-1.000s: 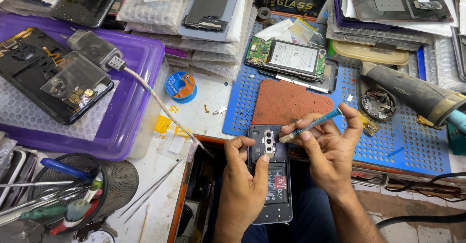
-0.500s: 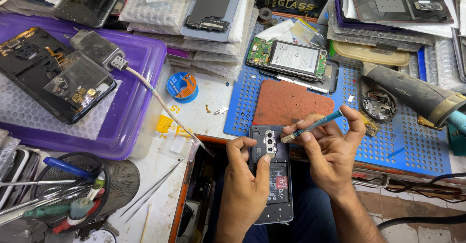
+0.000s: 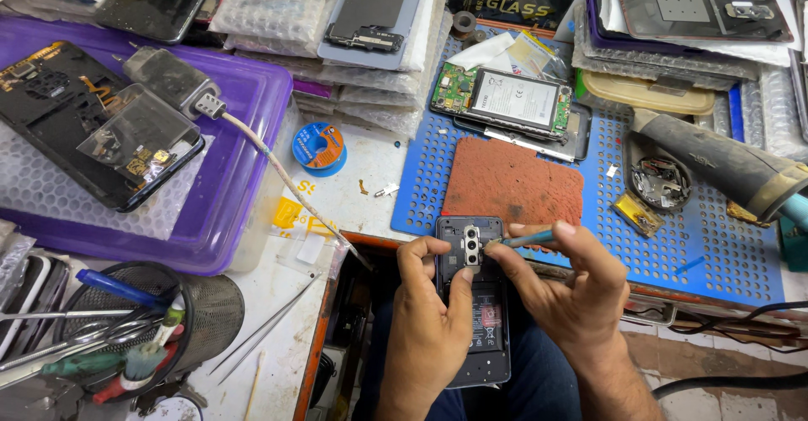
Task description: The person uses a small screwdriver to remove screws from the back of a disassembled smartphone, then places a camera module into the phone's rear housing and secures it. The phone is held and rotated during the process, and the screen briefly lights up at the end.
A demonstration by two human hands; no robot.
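My left hand (image 3: 427,320) grips an opened dark phone (image 3: 473,303) upright over my lap, thumb resting beside its silver camera frame (image 3: 470,246). My right hand (image 3: 566,291) pinches a thin blue-handled tool (image 3: 523,238) whose tip touches the right side of that camera frame. The phone's lower end shows a battery with a red label.
A rust-red pad (image 3: 512,185) lies on the blue perforated mat (image 3: 699,244) just beyond the phone. Another opened phone with battery (image 3: 515,101), a hot-air handle (image 3: 724,164), a purple tray (image 3: 240,177), a tool cup (image 3: 202,312), tweezers (image 3: 265,328) and a solder reel (image 3: 319,146) surround it.
My right hand has lowered the blue tool from a steep slant to nearly level, its tip now against the camera frame. The left hand keeps its grip.
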